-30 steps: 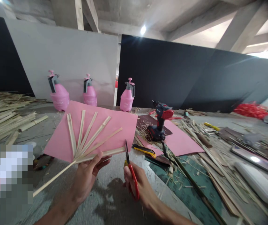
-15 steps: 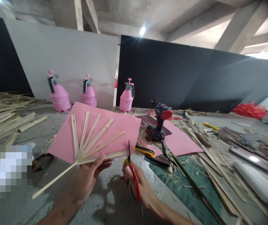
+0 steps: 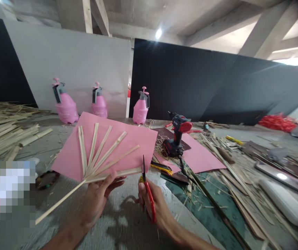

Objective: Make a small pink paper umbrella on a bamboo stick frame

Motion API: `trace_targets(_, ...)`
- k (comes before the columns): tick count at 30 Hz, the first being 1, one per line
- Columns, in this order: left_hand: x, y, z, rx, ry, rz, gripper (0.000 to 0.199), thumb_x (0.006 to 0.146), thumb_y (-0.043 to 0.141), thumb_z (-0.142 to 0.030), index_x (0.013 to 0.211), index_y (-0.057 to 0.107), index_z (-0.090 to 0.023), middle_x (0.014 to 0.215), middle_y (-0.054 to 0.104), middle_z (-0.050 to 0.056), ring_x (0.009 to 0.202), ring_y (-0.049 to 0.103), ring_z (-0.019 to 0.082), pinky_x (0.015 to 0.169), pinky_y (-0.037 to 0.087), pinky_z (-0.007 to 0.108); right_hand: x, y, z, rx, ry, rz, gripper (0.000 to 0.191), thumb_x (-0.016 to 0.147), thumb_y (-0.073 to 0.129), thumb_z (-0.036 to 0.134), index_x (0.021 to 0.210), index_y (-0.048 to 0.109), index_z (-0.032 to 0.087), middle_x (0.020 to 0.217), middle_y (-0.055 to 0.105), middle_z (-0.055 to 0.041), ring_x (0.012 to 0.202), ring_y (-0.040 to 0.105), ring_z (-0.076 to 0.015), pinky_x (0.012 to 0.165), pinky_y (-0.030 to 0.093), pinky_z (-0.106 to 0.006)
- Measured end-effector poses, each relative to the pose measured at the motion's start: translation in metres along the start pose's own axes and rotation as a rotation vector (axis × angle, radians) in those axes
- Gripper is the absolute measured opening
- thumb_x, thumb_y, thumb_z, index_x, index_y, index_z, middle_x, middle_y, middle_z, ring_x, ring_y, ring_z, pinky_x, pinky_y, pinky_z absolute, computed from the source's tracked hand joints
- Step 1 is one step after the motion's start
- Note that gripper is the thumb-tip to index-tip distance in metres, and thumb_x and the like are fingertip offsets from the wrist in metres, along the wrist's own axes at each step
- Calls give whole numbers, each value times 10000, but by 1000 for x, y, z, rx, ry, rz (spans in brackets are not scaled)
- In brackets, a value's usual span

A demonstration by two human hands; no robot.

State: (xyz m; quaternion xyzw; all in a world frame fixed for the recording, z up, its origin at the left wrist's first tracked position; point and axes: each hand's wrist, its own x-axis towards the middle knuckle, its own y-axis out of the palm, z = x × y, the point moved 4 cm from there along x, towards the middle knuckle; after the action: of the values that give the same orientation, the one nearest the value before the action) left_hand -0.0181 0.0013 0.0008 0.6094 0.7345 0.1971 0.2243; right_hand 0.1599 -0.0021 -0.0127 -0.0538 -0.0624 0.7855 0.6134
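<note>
Far left of the pink sheet (image 3: pixel 124 145): pile of split bamboo (image 3: pixel 8 137). Bracelet (image 3: pixel 47 180) just off its left corner. Thin stick (image 3: pixel 60 201) runs down-left from the sheet's lower edge; bamboo strips (image 3: pixel 117 141) fan out across its face from there. Sheet is up front, tilted, in the left hand (image 3: pixel 100 192): thumb on the lowest strip, fingers under the edge. At the sheet's lower right, the right hand (image 3: pixel 159 201) is closed round the scissors (image 3: pixel 150 195), one blade showing by that strip's tip. Other blade hidden, can't tell the gap. Right of the sheet: utility knife (image 3: pixel 162 167) near, drill (image 3: pixel 178 135) beyond.

Step in hand, by the look of it: trimming the sheet around the strips, lower right corner. Next move calls for a steady left pinch and blades clear of the strip tip.
</note>
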Motion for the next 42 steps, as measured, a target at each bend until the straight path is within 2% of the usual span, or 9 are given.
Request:
trace_targets(7, 0, 0, 1, -5, 6, 13, 255, 693, 898, -348, 812, 795, -147, 806, 819, 54, 771, 778, 205, 743, 666, 275, -1, 1, -6, 20, 18, -21, 542, 917, 464, 747, 764, 471, 228, 562, 445, 57, 465, 464, -117, 515, 450, -266)
trace_targets(12, -1, 1, 0, 2, 9, 13, 255, 699, 893, -346, 822, 792, -147, 804, 819, 59, 770, 779, 212, 745, 668, 286, -2, 1, -8, 43, 14, 18, 509, 940, 467, 714, 784, 451, 230, 616, 424, 61, 497, 425, -107, 532, 425, -255)
trace_targets(16, -1, 1, -1, 10, 18, 19, 238, 708, 887, -335, 829, 792, -154, 824, 819, 53, 778, 776, 209, 756, 668, 294, -4, -1, -4, 13, -16, 49, 489, 961, 444, 696, 816, 459, 229, 667, 466, 38, 567, 444, -126, 550, 407, -255)
trace_targets(22, -2, 1, -2, 55, 0, -5, 264, 678, 900, -362, 754, 797, -130, 747, 805, 63, 734, 770, 216, 730, 671, 293, -3, -5, 2, 12, -48, 45, 489, 962, 440, 695, 835, 479, 224, 702, 472, 34, 618, 462, -136, 673, 481, -288)
trace_targets(27, -1, 2, -6, 62, 28, 10, 227, 696, 893, -340, 784, 801, -152, 766, 806, 40, 734, 770, 201, 733, 670, 278, -4, -6, 2, -18, -34, 44, 470, 978, 433, 671, 851, 490, 222, 720, 468, 31, 647, 466, -138, 717, 504, -300)
trace_targets(32, -2, 0, -5, 89, 29, 38, 208, 727, 876, -344, 782, 806, -156, 764, 807, 40, 752, 771, 198, 753, 667, 265, -3, -5, 4, 24, -17, 32, 481, 962, 448, 687, 815, 475, 230, 701, 443, 34, 603, 424, -127, 689, 535, -292)
trace_targets(36, 0, -3, -4, 95, 57, 46, 186, 750, 861, -337, 804, 807, -167, 788, 811, 36, 771, 772, 199, 764, 667, 271, -1, -6, 5, 6, -38, -28, 534, 922, 453, 743, 766, 470, 233, 666, 402, 37, 574, 404, -132, 618, 547, -282)
trace_targets(42, 1, -4, -3, 95, 54, 53, 191, 764, 849, -346, 806, 806, -164, 798, 811, 37, 782, 770, 197, 771, 665, 270, 4, -6, -2, 17, -45, -42, 545, 891, 507, 748, 741, 471, 226, 634, 399, 46, 527, 410, -117, 537, 546, -263)
